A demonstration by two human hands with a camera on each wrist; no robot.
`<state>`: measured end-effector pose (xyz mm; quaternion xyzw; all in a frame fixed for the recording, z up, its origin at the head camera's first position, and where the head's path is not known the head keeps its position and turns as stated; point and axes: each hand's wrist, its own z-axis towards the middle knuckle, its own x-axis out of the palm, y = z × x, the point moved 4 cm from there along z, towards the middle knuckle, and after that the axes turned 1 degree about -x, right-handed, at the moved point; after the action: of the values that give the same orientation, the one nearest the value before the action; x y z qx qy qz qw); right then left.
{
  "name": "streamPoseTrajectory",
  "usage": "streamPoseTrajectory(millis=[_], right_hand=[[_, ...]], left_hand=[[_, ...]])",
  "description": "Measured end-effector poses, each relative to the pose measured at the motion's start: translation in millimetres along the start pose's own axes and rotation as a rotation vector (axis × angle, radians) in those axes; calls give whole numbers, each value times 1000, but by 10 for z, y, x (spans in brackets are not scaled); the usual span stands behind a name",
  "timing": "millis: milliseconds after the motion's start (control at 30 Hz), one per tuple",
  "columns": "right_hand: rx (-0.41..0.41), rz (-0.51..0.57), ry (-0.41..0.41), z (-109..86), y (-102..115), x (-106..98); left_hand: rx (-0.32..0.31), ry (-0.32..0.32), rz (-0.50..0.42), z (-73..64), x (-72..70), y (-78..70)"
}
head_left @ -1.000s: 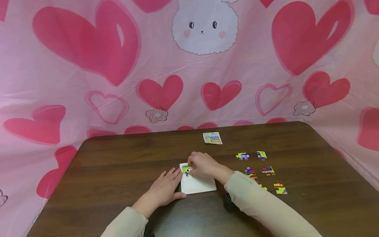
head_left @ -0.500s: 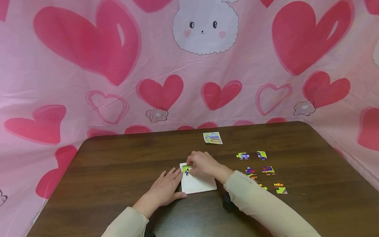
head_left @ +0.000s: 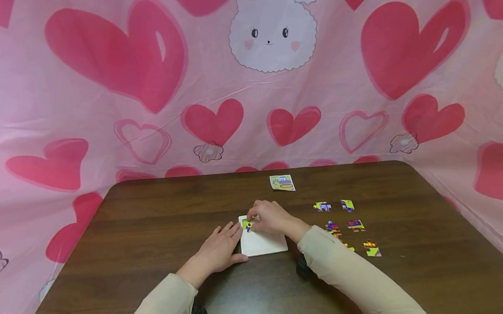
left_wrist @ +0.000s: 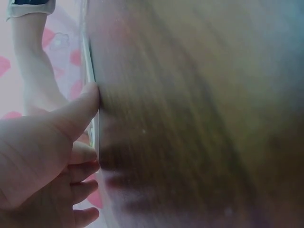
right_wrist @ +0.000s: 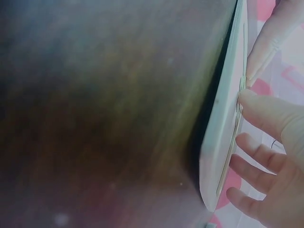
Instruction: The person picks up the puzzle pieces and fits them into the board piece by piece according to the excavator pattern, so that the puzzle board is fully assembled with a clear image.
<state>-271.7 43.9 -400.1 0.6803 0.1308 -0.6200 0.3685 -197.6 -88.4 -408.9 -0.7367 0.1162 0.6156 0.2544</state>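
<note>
A white puzzle board (head_left: pixel 264 244) lies on the table, with a green and yellow puzzle piece (head_left: pixel 245 225) at its far left corner. My right hand (head_left: pixel 271 219) bends over that corner, thumb and fingertips pinching at the piece, whose right part they cover. In the right wrist view the thumb (right_wrist: pixel 261 111) touches a thin piece on the board's face. Along the board's left edge rests my left hand (head_left: pixel 216 249), fingers stretched out and thumb at the near left corner. The left wrist view shows its thumb (left_wrist: pixel 78 111) against the board's edge.
Several loose puzzle pieces lie to the right, among them a purple-yellow piece (head_left: pixel 322 207), a red striped piece (head_left: pixel 356 226) and an orange-green piece (head_left: pixel 372 249). The right sleeve partly covers others. Behind the board lies a picture card (head_left: pixel 282 183). A pink heart-print curtain (head_left: pixel 211 82) hangs beyond the table.
My right hand has shifted very slightly left over the board's corner. The left hand, the board and the loose pieces look unmoved.
</note>
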Motion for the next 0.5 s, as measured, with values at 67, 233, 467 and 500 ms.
streamPoseTrajectory(millis=[67, 233, 467, 500], right_hand=[[-3, 6, 5, -5, 1, -7], [-6, 53, 0, -40, -12, -86], [13, 120, -46, -158, -126, -349], [15, 125, -56, -182, -154, -390]], left_hand=[[-1, 0, -2, -2, -5, -2], [-5, 8, 3, -7, -9, -7], [-19, 25, 8, 1, -1, -9], [-19, 23, 7, 2, 2, -10]])
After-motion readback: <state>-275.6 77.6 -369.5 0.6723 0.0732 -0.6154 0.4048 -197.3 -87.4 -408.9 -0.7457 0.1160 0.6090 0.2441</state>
